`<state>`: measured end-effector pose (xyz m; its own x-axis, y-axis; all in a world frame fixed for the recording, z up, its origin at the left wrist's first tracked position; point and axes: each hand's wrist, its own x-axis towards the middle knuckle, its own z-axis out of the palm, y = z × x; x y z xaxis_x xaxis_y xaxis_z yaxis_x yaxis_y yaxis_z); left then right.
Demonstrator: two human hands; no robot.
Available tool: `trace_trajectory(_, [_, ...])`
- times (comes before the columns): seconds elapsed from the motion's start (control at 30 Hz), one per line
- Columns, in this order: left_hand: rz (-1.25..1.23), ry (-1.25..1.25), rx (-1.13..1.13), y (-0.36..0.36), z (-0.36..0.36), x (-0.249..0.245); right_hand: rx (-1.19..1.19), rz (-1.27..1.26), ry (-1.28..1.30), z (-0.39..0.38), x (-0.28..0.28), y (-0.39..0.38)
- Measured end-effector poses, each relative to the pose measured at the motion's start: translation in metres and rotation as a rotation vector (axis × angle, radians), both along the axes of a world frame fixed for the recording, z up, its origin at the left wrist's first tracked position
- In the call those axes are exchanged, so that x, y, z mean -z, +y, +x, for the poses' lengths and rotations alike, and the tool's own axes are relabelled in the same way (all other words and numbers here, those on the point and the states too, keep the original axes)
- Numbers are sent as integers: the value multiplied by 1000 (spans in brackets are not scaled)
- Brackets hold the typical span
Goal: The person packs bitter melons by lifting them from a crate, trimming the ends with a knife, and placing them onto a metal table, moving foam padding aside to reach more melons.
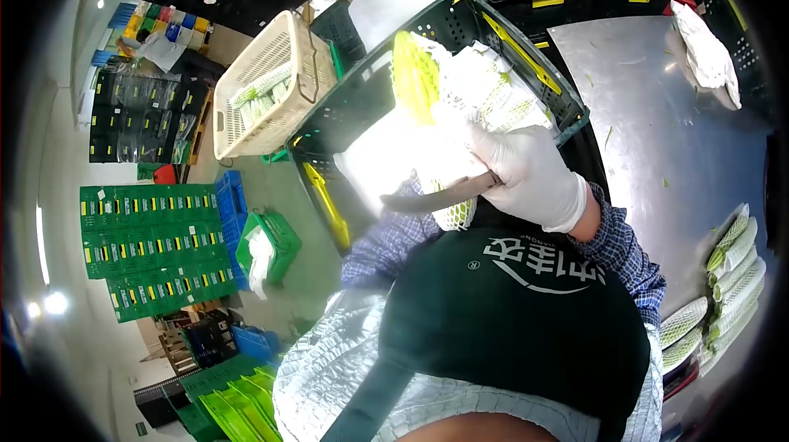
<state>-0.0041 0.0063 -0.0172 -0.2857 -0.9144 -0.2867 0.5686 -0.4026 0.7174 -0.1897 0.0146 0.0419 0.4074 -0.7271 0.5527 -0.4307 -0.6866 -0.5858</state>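
Note:
My right hand (530, 172), in a white glove, is closed around the handle of a knife with a dark, curved blade (440, 197) pointing left. My left hand (444, 150) is also gloved and washed out by glare. It appears closed on a long green vegetable in white foam netting (457, 214), whose end shows below the blade. Beyond the hands, a dark green crate (308, 146) holds a white liner. A bright yellow-green vegetable (415, 76) and several netted vegetables (501, 89) are at its far side.
A metal table (633, 130) on the right bears netted vegetables (731, 286) and a white cloth-like item (705, 52). Left of the crate stands a cream basket (283, 105) with netted vegetables. Stacked green crates (156, 237) and a small green crate (275, 249) are farther left. A person (164, 52) is in the background.

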Motion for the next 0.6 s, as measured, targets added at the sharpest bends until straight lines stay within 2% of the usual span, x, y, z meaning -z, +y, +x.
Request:
trace_trajectory(0.1, [55,90,-29,-3,-1,-1,22,-24,-57,-4,3,-1])
trace_trajectory(0.2, [66,176,-85,-20,12,-4,33,152,-230,-10,-1,-2])
trace_trajectory(0.23, [50,218,-107,-33,23,-4,108,126,-263,-13,1,-3])
trace_trajectory(0.33, [-65,375,-226,-90,99,-11,225,168,-153,-38,15,-1])
trace_trajectory(0.4, [-132,447,-431,-133,181,-28,269,298,-226,-38,19,-6])
trace_trajectory(0.47, [-107,344,-789,-157,253,-55,237,289,-261,-40,33,-8])
trace_trajectory(0.53, [-180,176,-608,-175,333,-34,267,386,-168,-45,35,-7])
trace_trajectory(0.6, [-181,-91,-590,-162,283,-26,310,488,-82,-52,40,-6])
